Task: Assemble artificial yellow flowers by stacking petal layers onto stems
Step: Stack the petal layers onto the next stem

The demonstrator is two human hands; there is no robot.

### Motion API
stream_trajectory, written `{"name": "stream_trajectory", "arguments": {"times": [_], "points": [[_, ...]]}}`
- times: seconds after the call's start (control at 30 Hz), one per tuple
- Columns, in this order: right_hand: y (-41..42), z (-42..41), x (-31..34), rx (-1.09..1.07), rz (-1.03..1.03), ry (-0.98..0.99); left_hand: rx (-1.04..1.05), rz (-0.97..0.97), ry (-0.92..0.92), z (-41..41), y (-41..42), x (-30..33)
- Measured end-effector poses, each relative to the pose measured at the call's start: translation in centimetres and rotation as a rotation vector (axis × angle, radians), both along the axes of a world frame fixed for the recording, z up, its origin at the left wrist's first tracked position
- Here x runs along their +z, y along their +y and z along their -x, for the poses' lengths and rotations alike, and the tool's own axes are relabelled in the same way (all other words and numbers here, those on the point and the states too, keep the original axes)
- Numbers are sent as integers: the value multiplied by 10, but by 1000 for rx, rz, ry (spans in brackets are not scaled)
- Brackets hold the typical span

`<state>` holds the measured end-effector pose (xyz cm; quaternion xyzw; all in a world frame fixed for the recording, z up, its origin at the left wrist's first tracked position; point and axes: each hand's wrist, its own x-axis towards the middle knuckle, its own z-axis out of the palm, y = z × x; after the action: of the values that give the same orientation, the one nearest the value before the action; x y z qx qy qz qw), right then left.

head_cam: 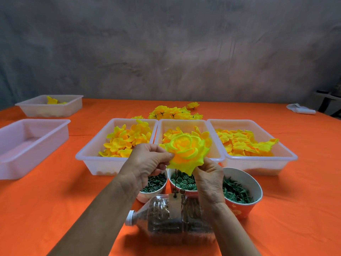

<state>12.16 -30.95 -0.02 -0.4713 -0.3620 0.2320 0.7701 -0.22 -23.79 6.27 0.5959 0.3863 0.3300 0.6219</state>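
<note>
- The flower [187,151] is held up over the middle of the table, both hands pinching its petal edges; it looks nearly full, layers cupped round an orange heart.
- The left hand [147,161] nips the left rim between thumb and fingertips; the right hand [209,177] holds the lower right edge from beneath, fingers curled. I'd guess this steadies the stack while a layer is seated.
- A thin dark stem [175,182] drops from under the bloom toward a plastic bottle [166,220] lying on its side, near; the bottle seems to serve as a stand, though where the stem ends is hard to tell.
- Three cups [241,191] of green parts sit just behind the bottle, close to reach; the left one is mostly hidden by the wrist.
- Beyond them, three white trays [118,163] of loose yellow petals stand side by side, probably sorted by size.
- Far off lies a heap of finished flowers [173,112].
- At left, two more trays [33,143]; the nearer is cut off by the edge.
</note>
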Motion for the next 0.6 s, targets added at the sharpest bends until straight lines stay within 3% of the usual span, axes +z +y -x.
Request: {"name": "stream_trajectory", "arguments": {"times": [0.27, 0.6], "points": [[6, -1, 9, 31, -26, 53, 120, -38, -121, -4, 2, 1], [24, -21, 17, -51, 16, 69, 204, -36, -101, -17, 19, -4]]}}
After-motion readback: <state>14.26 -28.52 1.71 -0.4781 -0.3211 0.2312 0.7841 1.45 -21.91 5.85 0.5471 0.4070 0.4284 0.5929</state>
